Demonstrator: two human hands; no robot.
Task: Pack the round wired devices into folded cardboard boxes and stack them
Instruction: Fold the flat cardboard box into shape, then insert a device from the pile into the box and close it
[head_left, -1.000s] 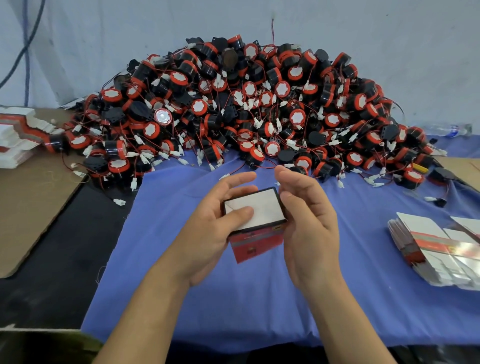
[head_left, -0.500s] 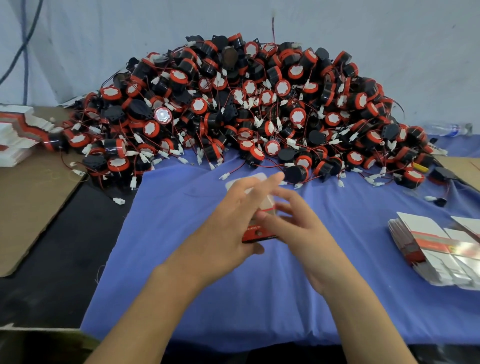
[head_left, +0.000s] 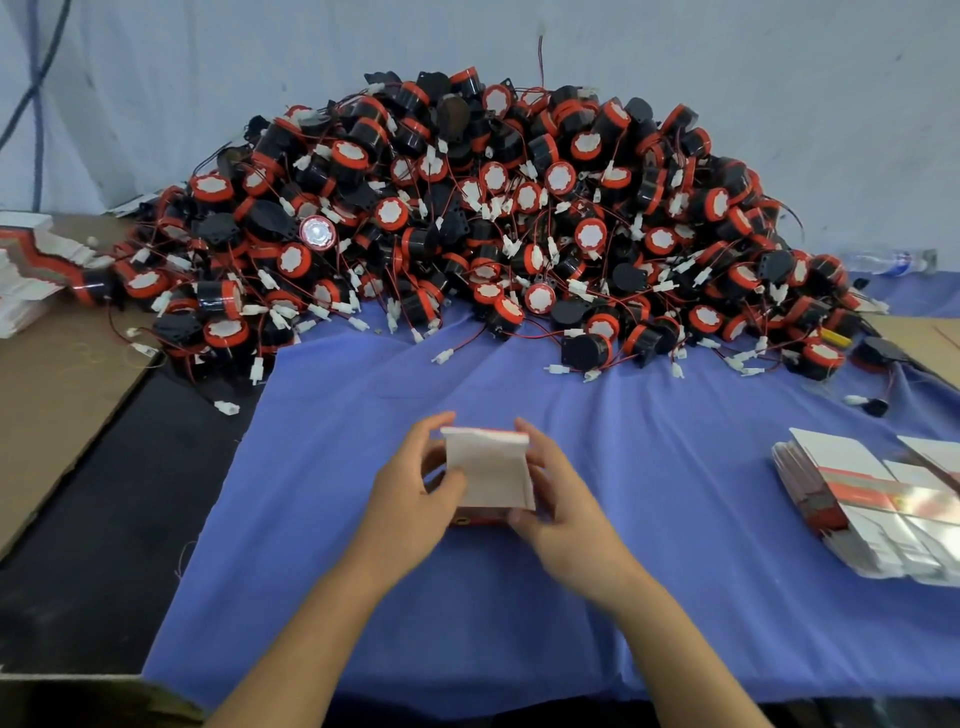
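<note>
A small cardboard box (head_left: 491, 470), white on top with red sides, sits between both hands just above the blue cloth (head_left: 519, 613). My left hand (head_left: 413, 496) grips its left side, thumb on the white face. My right hand (head_left: 558, 499) holds its right side and near corner. A large heap of round black-and-red wired devices (head_left: 493, 228) with white connectors fills the back of the table, beyond the box. What is inside the box is hidden.
A stack of flat unfolded white-and-red boxes (head_left: 878, 504) lies at the right. More flat boxes (head_left: 31, 270) lie at the far left on brown cardboard (head_left: 57, 395). A plastic bottle (head_left: 888, 260) lies behind the heap at the right. Loose connectors dot the cloth.
The box has been turned over in my hands, from white face with red front, through a blurred flip, to white face up again. Both hands moved a little nearer to me.
</note>
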